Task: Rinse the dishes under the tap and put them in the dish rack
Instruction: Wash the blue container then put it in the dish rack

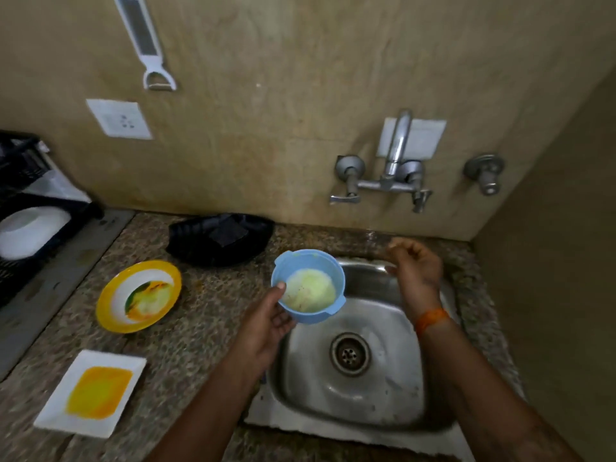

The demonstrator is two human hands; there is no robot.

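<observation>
My left hand point(266, 323) grips a small blue bowl point(330, 308) with pale residue inside, held over the left rim of the steel sink point(393, 405). Over the sink's back edge my right hand point(415, 266) hovers with loosely curled fingers and nothing in it, below the wall tap point(398, 146). No water is seen running. A yellow-rimmed round plate point(110, 315) with smeared food lies on the counter, left of the bowl. A white rectangular plate point(60, 411) with a yellow smear lies nearer me. The black dish rack point(20, 168) at far left holds a white bowl point(28, 230).
A black bag-like object point(220, 238) lies on the granite counter behind the plates. Two tap handles point(346, 195) and a separate valve point(486, 176) stick out of the wall. A white peeler point(140, 38) and a socket point(118, 118) are on the wall. A side wall closes the right.
</observation>
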